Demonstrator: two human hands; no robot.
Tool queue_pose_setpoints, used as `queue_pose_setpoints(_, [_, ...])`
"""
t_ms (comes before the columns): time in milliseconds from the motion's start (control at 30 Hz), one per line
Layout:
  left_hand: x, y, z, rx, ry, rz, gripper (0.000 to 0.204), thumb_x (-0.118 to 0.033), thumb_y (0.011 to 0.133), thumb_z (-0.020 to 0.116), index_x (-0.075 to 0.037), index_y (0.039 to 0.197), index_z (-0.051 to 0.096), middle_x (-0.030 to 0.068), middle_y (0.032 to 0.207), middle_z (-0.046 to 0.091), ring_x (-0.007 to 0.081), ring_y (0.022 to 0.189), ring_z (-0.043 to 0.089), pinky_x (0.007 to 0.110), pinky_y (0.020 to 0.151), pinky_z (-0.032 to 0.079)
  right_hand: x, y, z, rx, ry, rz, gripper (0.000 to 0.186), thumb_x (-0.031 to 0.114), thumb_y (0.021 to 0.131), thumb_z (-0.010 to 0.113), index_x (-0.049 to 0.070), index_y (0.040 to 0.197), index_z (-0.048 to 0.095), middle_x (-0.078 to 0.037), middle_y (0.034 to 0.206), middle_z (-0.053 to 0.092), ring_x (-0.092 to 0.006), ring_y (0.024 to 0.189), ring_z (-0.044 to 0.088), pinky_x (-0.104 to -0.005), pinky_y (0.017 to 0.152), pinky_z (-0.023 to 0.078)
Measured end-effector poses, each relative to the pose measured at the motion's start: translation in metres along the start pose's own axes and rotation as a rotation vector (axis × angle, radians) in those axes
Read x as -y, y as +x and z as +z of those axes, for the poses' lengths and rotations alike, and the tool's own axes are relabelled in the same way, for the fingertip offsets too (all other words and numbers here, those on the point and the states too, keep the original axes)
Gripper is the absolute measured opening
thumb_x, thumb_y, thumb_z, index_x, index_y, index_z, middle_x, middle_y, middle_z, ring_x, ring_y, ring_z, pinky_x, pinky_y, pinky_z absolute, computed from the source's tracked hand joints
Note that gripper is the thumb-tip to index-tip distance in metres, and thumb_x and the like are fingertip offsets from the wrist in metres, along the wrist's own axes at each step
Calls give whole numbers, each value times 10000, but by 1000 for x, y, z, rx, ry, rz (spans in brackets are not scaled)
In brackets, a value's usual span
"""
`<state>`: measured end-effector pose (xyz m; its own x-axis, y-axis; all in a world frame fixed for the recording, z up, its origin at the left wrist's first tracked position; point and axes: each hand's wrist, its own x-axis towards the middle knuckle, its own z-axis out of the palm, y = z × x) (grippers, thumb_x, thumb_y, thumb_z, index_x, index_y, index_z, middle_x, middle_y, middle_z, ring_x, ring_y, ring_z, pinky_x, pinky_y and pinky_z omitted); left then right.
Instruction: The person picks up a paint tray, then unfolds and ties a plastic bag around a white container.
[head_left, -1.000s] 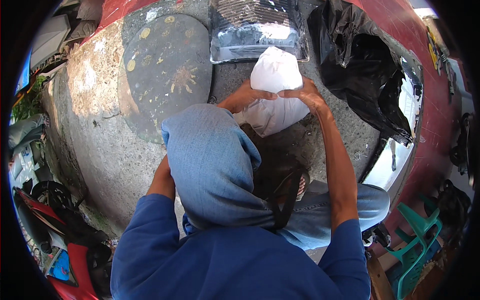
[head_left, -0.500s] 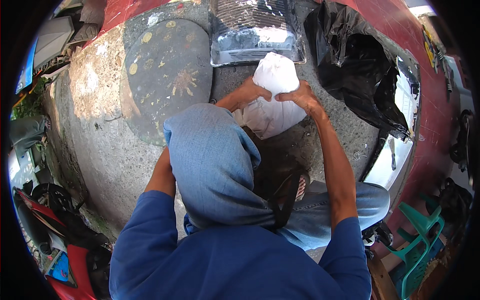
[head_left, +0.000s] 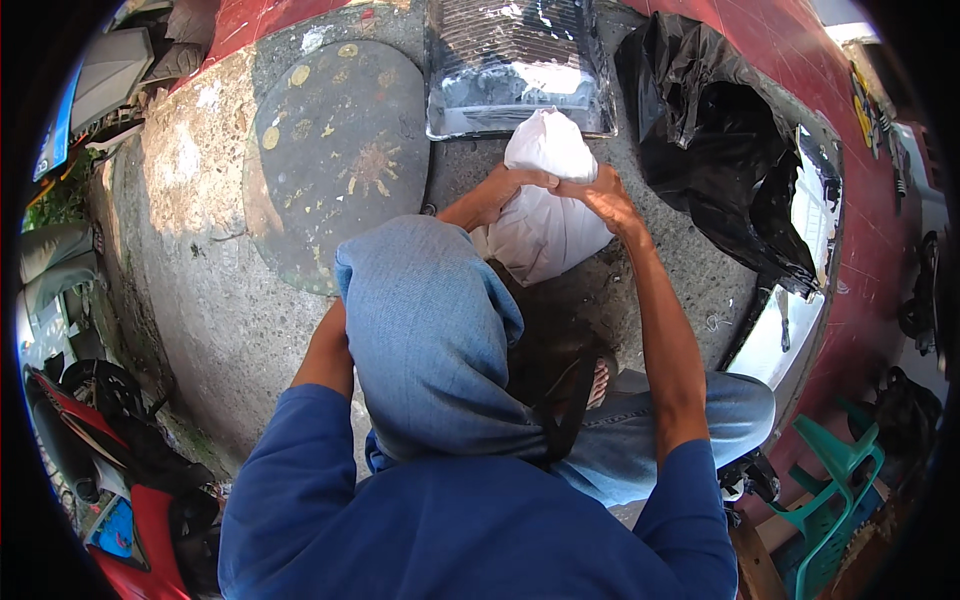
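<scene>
A bulging white bag (head_left: 548,240) stands on the concrete beyond my knees, pinched in around its middle, with its upper part (head_left: 550,140) puffed out and rounded. My left hand (head_left: 503,190) wraps the pinched part from the left. From the right, my right hand (head_left: 602,198) grips the same part. The thumbs meet across the near side of the bag, while the other fingers are largely hidden behind it. What fills the bag cannot be seen.
Just beyond the bag lies a black ribbed tray (head_left: 520,128) smeared with white. A dark round board (head_left: 340,170) is to the left, and a crumpled black plastic bag (head_left: 690,165) to the right. A green plastic chair (head_left: 838,490) stands at the lower right, past my bent leg.
My hands have drawn together around the bag, closing the gap between the thumbs. The bag stays in nearly the same place, and the whole view has shifted slightly.
</scene>
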<state>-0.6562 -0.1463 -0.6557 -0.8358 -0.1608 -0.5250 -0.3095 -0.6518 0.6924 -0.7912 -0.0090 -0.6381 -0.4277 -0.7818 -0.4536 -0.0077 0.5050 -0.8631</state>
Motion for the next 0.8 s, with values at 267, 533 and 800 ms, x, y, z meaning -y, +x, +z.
queue_pose_setpoints(267, [-1, -8, 3, 2, 29, 71, 557, -411, 796, 685, -63, 1187, 493, 51, 1046, 566, 163, 990, 518, 326, 880, 419, 14, 0, 7, -73, 65, 60, 503, 318, 643, 800, 35, 1029, 645, -71, 925, 653, -146, 850, 581, -307, 785, 465])
queue_pose_setpoints(533, [2, -1, -5, 4, 31, 59, 479, -328, 805, 694, -40, 1147, 523, 75, 1035, 590, 191, 997, 553, 353, 843, 478, 21, 5, 4, -52, 81, 32, 434, 255, 681, 790, -8, 994, 642, -52, 880, 648, -109, 798, 561, -283, 725, 470])
queue_pose_setpoints(800, [-20, -8, 16, 27, -76, 73, 456, -311, 831, 668, -38, 1162, 513, 84, 1073, 588, 189, 973, 577, 347, 803, 502, 44, 5, -12, 21, 57, -30, 395, 275, 717, 765, -30, 938, 646, -35, 791, 626, -96, 707, 530, -270, 660, 452])
